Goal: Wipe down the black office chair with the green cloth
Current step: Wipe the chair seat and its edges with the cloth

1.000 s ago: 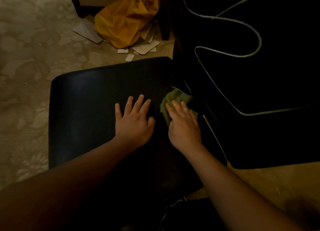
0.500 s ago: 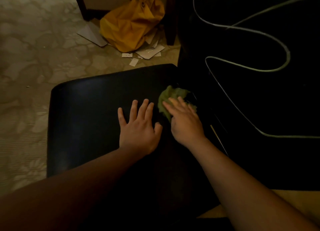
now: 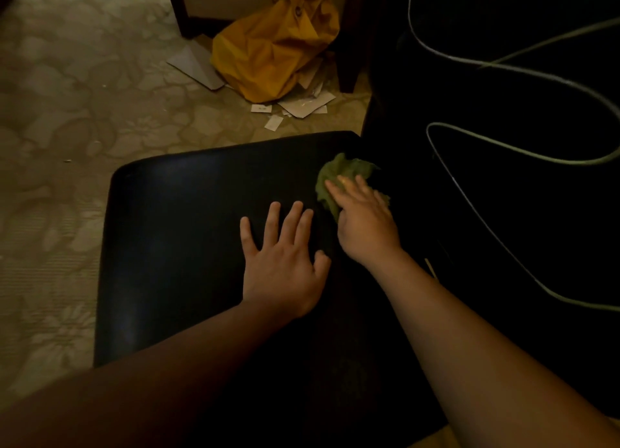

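**Cloth reaches the seat's far right corner**

My right hand (image 3: 364, 224) presses flat, fingers extended, on the crumpled green cloth (image 3: 339, 176), which has slid further up the smooth black padded chair seat (image 3: 188, 233) than a second ago, now near the back-right corner. My left hand (image 3: 283, 263) stays spread wide, empty, bracing the seat beside it. I judge the left half remains unwiped.

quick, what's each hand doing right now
Left hand: open, flat on the chair seat, holding nothing.
Right hand: open, fingers flat on top of the green cloth, pressing it to the seat.
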Demonstrator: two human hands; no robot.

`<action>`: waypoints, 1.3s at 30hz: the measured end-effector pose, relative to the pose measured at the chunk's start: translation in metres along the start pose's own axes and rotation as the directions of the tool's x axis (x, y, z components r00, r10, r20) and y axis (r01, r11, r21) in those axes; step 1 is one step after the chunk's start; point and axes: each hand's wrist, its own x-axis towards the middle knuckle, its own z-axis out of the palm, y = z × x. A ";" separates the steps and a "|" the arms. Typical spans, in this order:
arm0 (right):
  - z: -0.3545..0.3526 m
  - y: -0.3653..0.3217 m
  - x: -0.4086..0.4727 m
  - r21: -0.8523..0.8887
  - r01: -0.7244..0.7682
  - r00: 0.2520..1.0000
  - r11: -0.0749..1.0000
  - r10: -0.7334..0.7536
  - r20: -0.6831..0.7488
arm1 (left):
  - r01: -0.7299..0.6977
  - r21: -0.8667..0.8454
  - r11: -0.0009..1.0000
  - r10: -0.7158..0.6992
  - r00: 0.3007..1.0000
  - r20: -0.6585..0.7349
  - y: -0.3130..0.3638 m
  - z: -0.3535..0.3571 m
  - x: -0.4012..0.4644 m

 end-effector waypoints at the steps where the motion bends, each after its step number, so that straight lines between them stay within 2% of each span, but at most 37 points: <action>1: -0.001 0.005 0.005 0.002 -0.067 0.998 0.998 0.067 -0.013 | 0.001 0.000 1.000 -0.001 1.000 0.002 0.000 0.000 0.000; 3: -0.004 0.013 0.019 0.049 -0.232 0.972 0.971 0.233 -0.009 | 0.001 0.000 1.000 -0.001 1.000 0.002 0.001 0.000 0.000; 5: -0.004 0.013 0.029 0.036 -0.333 0.943 0.942 0.333 0.000 | 0.002 -0.001 1.000 -0.002 1.000 0.007 0.002 0.001 0.001; 7: -0.002 0.001 0.030 -0.046 -0.275 0.962 0.960 0.274 -0.017 | 0.001 0.000 1.000 -0.001 1.000 0.013 0.002 0.001 0.001; 9: 0.005 -0.013 0.024 -0.072 -0.061 0.998 0.996 0.060 -0.013 | 0.000 -0.001 1.000 0.000 1.000 0.016 0.001 0.001 0.001; 11: 0.010 -0.019 0.015 -0.057 0.107 0.994 0.993 -0.106 0.027 | 0.000 0.003 1.000 0.000 1.000 0.013 0.000 0.000 0.001; 13: 0.006 -0.008 0.011 -0.016 0.080 0.997 0.997 -0.080 0.017 | 0.001 0.006 1.000 -0.001 1.000 0.015 0.001 0.000 0.000; 17: -0.005 0.018 -0.003 0.060 -0.173 0.983 0.983 0.176 -0.044 | 0.004 0.011 1.000 -0.004 1.000 0.016 0.004 0.001 -0.001; 19: -0.007 0.017 -0.013 0.041 -0.216 0.976 0.975 0.218 -0.028 | 0.002 0.013 1.000 -0.002 1.000 0.012 0.004 0.002 -0.002; 21: -0.007 0.009 -0.030 0.010 -0.156 0.988 0.988 0.156 0.008 | 0.000 0.016 1.000 0.000 1.000 0.003 0.003 0.003 -0.002; 24: -0.007 -0.002 -0.076 0.027 0.041 0.996 0.999 -0.043 0.082 | -0.002 0.019 1.000 0.002 1.000 0.002 0.003 0.003 -0.002; 26: -0.006 0.000 -0.107 0.049 0.104 0.990 0.993 -0.108 0.094 | 0.000 0.025 1.000 0.000 1.000 -0.001 0.004 0.003 -0.003; 28: -0.005 0.013 -0.122 0.074 0.044 0.998 0.996 -0.048 0.051 | -0.006 0.030 1.000 0.005 1.000 0.011 0.004 0.002 -0.003; 32: -0.006 0.037 -0.136 0.161 -0.166 0.985 0.973 0.170 -0.010 | -0.034 0.023 0.999 0.032 0.997 0.075 -0.001 -0.004 -0.002; 36: -0.011 0.049 -0.162 0.255 -0.279 0.960 0.926 0.276 0.048 | -0.042 0.035 0.998 0.040 0.997 0.074 -0.002 -0.005 -0.004; 39: -0.016 0.052 -0.191 0.206 -0.323 0.946 0.924 0.308 0.100 | -0.041 0.057 0.998 0.037 0.996 0.079 -0.001 -0.004 -0.004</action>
